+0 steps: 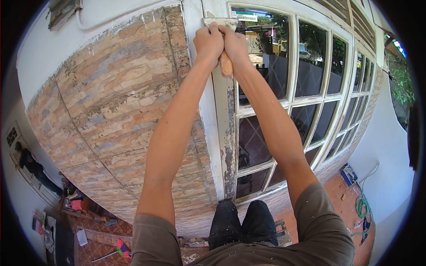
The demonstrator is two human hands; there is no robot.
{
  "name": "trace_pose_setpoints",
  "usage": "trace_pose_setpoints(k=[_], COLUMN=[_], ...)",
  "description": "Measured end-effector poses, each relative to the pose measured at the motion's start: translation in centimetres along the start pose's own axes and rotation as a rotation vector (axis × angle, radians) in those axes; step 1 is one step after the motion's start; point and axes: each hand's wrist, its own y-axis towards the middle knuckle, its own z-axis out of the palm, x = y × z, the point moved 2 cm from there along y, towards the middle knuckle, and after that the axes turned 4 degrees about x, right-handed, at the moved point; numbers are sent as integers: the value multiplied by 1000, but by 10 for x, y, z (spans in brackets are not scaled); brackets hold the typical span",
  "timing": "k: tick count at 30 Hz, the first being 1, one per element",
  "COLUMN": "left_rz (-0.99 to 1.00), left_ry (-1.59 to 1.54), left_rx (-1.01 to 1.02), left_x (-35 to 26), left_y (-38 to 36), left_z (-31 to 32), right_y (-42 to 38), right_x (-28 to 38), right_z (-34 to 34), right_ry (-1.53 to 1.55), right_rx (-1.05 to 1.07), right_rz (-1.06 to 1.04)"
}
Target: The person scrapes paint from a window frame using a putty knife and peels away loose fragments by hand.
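Note:
Both hands are closed together around a paint scraper (226,66) near the top of the white window frame. Its wide blade (224,20) lies against the painted wooden post (220,95), and the orange-brown handle end sticks out below my fists. My left hand (208,43) grips on the left side, thumb up toward the blade. Wrapped on from the right is my right hand (235,44), beside the glass panes. Lower down, the post's paint is flaked and dark wood shows through.
Stone-look tile wall (120,88) lies to the left; the gridded window (306,84) is to the right. A green hose or cord (363,206) and a blue box (349,174) are on the floor at right. Another person (31,162) stands at far left.

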Motion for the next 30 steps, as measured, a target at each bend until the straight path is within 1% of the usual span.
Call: trace_pose_setpoints(k=[2,6,8,10,15,17,18,19,20,21,24,25,26,27,29,30], left_rz=[-2,6,0,-22,-47,-55,-36,-8,33,74,45,25,-1,-21,-7,20], left_ry=[4,21,23,55,8,15,62,105,160,215,242,172,102,106,164,42], left_rx=[-7,3,5,59,53,62,28,-8,-24,-39,-48,-34,-21,-23,-19,17], left_x=[-1,3,3,3,6,4,-1,-7,-15,-22,-58,-61,-58,-49,-32,-18], left_y=[3,-8,-14,-17,-15,-14,-10,1,18,40,72,72,68,60,36,24], left_z=[0,-1,-3,-4,-3,-4,-4,-3,-2,-1,-1,1,2,0,-2,-2], right_y=[-1,-8,-14,-16,-14,-11,-8,0,9,26,78,80,77,72,68,4], right_x=[8,2,-1,-2,-5,-7,-3,8,20,27,51,53,47,36,20,36], right_z=[2,-1,-1,-2,-3,-4,-1,4,9,16,29,31,32,25,6,12], right_ry=[49,18,97,81,84,24,24,-45,-113,-109,-118,-135,-6,-9,-516,-92], right_rx=[-1,-12,5,2,2,-55,-55,-63,-74,-66,-28,-7,28,28,18,-75], right_rz=[29,25,13,20,18,53,58,8,-39,-51,-79,-85,-82,-62,-189,32])
